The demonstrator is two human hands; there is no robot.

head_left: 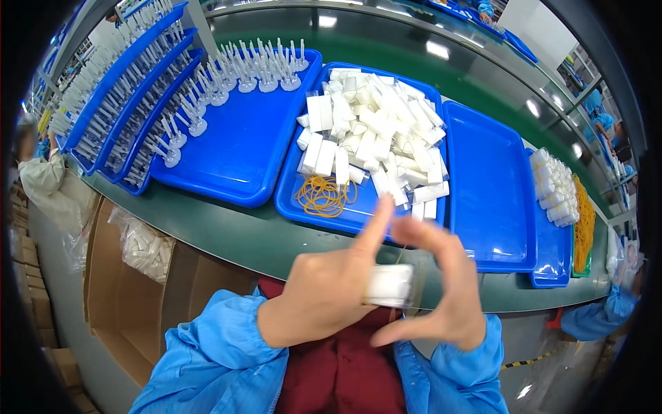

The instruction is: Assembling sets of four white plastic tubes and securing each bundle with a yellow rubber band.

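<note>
Jutting from the left hand (pixel 323 286) toward the right hand (pixel 456 298), the white bundle (pixel 390 284) lies nearly level, its upper and lower edges running side to side and its free end facing the right palm. Its other end is hidden behind the left fingers, so which way its long axis runs cannot be told for sure. It hangs in the air in front of the person's red shirt (pixel 338 369), near the edge of the green table (pixel 255 238). What shows of it is blocky, matte white, with a clear, shiny wrapping catching light at the free end; blur softens its corners.

The left hand grips it with curled fingers, the index finger stretched away toward the table. The right hand is spread, thumb and fingers parted in a wide curve around the free end; whether it touches the bundle cannot be told. Beyond them, a blue tray (pixel 284 198) holds a heap of white packets (pixel 379 124) and some tan rubber bands (pixel 324 196).
</note>
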